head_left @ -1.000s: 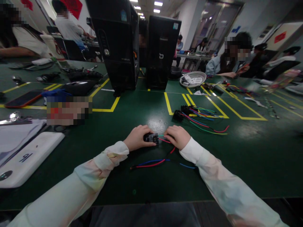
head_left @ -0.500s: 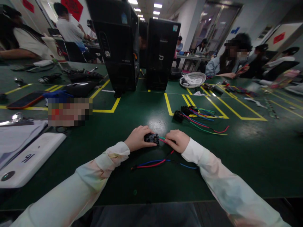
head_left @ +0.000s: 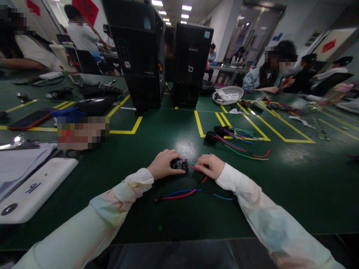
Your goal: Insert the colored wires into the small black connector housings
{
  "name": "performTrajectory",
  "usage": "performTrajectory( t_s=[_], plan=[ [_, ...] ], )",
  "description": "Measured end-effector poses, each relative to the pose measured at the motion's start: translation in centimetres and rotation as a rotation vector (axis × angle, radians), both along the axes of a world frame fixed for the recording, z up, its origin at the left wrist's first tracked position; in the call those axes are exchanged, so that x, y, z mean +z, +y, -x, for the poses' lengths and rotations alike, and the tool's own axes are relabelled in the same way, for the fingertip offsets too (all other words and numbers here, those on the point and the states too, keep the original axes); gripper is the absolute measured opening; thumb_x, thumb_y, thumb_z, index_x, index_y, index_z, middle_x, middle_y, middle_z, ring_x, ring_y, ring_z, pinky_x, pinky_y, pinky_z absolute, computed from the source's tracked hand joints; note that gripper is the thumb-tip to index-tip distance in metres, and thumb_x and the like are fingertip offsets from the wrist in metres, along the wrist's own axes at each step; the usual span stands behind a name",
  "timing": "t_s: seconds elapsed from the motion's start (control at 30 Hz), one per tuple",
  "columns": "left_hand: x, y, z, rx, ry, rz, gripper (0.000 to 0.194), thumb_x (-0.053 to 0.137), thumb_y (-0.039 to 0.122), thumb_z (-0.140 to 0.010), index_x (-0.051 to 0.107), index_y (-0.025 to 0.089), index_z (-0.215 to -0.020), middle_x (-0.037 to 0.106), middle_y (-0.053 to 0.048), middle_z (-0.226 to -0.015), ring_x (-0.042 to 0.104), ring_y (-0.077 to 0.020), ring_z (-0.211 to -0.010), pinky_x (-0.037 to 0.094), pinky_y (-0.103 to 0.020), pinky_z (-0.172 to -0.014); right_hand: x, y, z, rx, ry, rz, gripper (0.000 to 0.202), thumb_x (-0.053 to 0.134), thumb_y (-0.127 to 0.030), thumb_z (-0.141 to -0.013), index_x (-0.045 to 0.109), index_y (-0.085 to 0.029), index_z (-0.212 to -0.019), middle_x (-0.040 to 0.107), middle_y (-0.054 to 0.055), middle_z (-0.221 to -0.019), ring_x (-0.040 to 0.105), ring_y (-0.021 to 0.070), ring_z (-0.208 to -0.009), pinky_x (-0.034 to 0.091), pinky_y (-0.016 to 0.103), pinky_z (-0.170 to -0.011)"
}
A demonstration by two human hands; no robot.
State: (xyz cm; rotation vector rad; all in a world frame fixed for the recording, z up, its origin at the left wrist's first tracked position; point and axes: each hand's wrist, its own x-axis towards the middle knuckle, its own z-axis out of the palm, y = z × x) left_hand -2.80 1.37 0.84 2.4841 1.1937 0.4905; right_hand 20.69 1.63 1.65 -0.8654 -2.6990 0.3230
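Observation:
My left hand [head_left: 165, 164] is closed around a small black connector [head_left: 180, 165], its open end facing right. Green and red wires [head_left: 192, 165] run from the connector to my right hand [head_left: 210, 165], whose fingers pinch them. Below my hands, red and blue wires [head_left: 181, 194] lie on the green table [head_left: 134, 220]; a red piece leads up toward my right hand. Farther to the right rest black connectors [head_left: 211, 137] with red, blue and green wires attached.
Two black computer towers [head_left: 140, 56] stand at the back. A white basket [head_left: 234, 93] sits behind the wired connectors. On the left lie a white device [head_left: 39, 186], papers [head_left: 22, 160] and an orange-edged phone [head_left: 29, 118]. Several people sit around the room.
Both hands keep almost the same place and hold. The fingers of my right hand have shifted slightly on the wires.

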Motion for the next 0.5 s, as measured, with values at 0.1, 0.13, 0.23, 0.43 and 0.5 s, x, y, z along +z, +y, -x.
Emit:
performTrajectory(
  t_s=[0.1, 0.13, 0.23, 0.43, 0.5],
  plan=[
    [-0.01, -0.01, 0.02, -0.006, 0.003, -0.006, 0.047, 0.059, 0.059, -0.069, 0.059, 0.025, -0.101, 0.056, -0.003, -0.099, 0.048, -0.0215, -0.090, 0.036, -0.032, -0.078, 0.08, 0.22, -0.03, -0.135, -0.025, -0.087, 0.025, 0.044, -0.029, -0.087, 0.059, -0.017, -0.072, 0.060, 0.003, -0.067, 0.051, 0.0141, -0.066, 0.032, 0.025, -0.061],
    [-0.01, 0.00, 0.02, -0.008, 0.004, -0.009, 0.047, 0.059, 0.059, -0.069, 0.059, 0.025, -0.101, 0.055, -0.003, -0.099, 0.048, -0.0214, -0.090, 0.036, -0.032, -0.078, 0.10, 0.28, -0.01, -0.186, -0.032, -0.125, 0.023, 0.045, -0.031, -0.087, 0.060, -0.017, -0.075, 0.061, 0.004, -0.071, 0.052, 0.0150, -0.069, 0.032, 0.026, -0.063],
    [0.01, 0.01, 0.01, -0.010, 0.004, -0.011, 0.047, 0.059, 0.058, -0.069, 0.059, 0.024, -0.101, 0.055, -0.003, -0.098, 0.048, -0.0212, -0.089, 0.036, -0.032, -0.078, -0.05, 0.36, 0.10, -0.261, 0.017, -0.161, 0.018, 0.048, -0.032, -0.086, 0.060, -0.019, -0.086, 0.063, 0.005, -0.081, 0.053, 0.0167, -0.076, 0.034, 0.028, -0.068],
    [0.08, -0.05, -0.06, -0.009, 0.002, -0.018, 0.046, 0.059, 0.058, -0.069, 0.059, 0.024, -0.099, 0.055, -0.003, -0.096, 0.048, -0.0208, -0.087, 0.036, -0.032, -0.077, -0.55, -0.04, 0.30, -0.036, 0.257, 0.022, 0.014, 0.043, -0.022, -0.086, 0.055, -0.016, -0.081, 0.057, 0.005, -0.076, 0.053, 0.0140, -0.073, 0.040, 0.025, -0.068],
    [0.07, -0.06, -0.05, -0.009, -0.002, -0.018, 0.046, 0.059, 0.058, -0.069, 0.058, 0.024, -0.100, 0.055, -0.002, -0.096, 0.048, -0.0207, -0.087, 0.036, -0.032, -0.077, -0.39, -0.16, 0.24, -0.008, 0.276, 0.056, 0.013, 0.044, -0.021, -0.085, 0.055, -0.016, -0.080, 0.055, 0.004, -0.072, 0.051, 0.0131, -0.068, 0.040, 0.024, -0.064]
  ],
)
